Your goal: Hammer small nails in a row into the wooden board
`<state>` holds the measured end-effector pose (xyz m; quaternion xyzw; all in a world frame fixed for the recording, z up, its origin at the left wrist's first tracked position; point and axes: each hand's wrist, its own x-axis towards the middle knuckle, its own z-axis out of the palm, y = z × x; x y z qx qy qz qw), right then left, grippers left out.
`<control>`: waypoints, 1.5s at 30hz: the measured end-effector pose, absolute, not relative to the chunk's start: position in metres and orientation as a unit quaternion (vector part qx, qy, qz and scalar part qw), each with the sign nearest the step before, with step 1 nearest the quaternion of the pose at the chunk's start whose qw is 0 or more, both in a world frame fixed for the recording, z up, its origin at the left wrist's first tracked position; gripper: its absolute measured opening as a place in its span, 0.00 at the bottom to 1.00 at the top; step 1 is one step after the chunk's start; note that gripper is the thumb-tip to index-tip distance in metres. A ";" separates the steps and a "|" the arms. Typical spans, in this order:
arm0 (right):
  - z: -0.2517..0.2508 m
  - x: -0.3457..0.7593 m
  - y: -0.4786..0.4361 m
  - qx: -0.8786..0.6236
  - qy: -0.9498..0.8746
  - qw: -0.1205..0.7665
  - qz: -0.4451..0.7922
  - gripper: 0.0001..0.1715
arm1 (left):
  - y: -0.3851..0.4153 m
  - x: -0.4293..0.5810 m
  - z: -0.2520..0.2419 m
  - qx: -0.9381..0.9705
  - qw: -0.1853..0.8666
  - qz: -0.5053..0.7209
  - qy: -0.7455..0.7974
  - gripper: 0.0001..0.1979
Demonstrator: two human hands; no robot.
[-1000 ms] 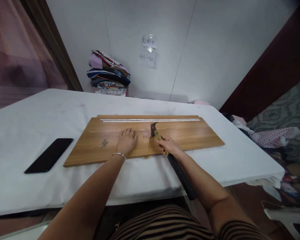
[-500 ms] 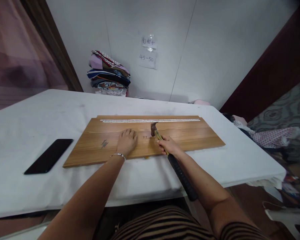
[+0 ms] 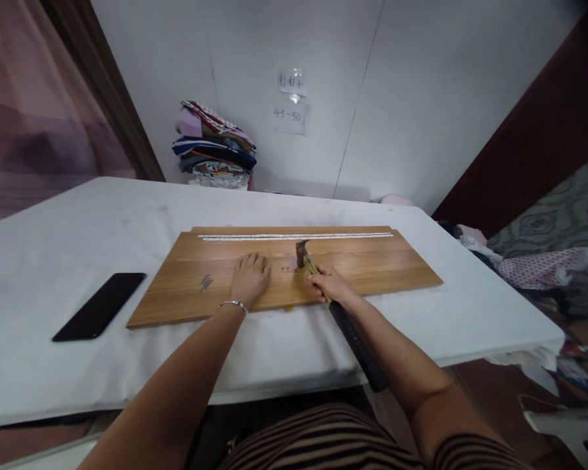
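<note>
My right hand (image 3: 331,285) is wrapped round the shaft of a claw hammer (image 3: 353,336), well up near the head. The hammer's rusty head rests on or just above a wooden board (image 3: 372,261), its black grip pointing back toward me. My left hand (image 3: 250,277) lies flat on the board, left of the hammer, fingers stretched out and holding nothing. Between the hand and the hammer head are small dark spots (image 3: 285,268), perhaps nail heads. A little pile of loose nails (image 3: 206,282) lies on the board further left.
Two thin white strips (image 3: 294,236) run along the board's far edge. A black phone (image 3: 100,307) lies on the white-covered table (image 3: 142,202), left of the board. Folded clothes (image 3: 216,143) are stacked at the back against the wall, below handwritten paper notes (image 3: 291,116).
The view has shifted very slightly. Both hands and the hammer stay almost where they were, with the left hand flat and the right hand on the shaft.
</note>
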<state>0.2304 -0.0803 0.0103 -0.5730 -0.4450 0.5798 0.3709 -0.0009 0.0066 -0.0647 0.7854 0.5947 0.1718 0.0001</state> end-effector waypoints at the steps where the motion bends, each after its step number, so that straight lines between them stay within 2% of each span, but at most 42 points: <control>1: 0.010 0.231 -0.080 -0.573 -0.445 0.370 0.580 0.14 | 0.007 -0.001 -0.064 0.786 0.001 0.172 0.594 0.20; 14: 0.013 0.231 -0.080 -0.566 -0.441 0.363 0.594 0.19 | 0.007 -0.001 -0.062 0.789 0.003 0.161 0.593 0.21; 22: 0.016 0.230 -0.081 -0.583 -0.433 0.362 0.584 0.14 | 0.007 -0.002 -0.063 0.789 0.002 0.168 0.590 0.20; 29: 0.017 0.229 -0.081 -0.573 -0.428 0.368 0.594 0.17 | 0.007 -0.002 -0.062 0.789 0.002 0.167 0.592 0.20; 36: 0.019 0.228 -0.081 -0.583 -0.435 0.359 0.585 0.12 | 0.007 -0.002 -0.064 0.789 0.002 0.166 0.591 0.21; 41: 0.014 0.229 -0.080 -0.576 -0.437 0.369 0.584 0.16 | 0.008 -0.002 -0.066 0.785 0.001 0.177 0.593 0.20; 45: 0.011 0.230 -0.078 -0.574 -0.441 0.370 0.581 0.15 | 0.009 -0.002 -0.068 0.787 0.002 0.178 0.591 0.21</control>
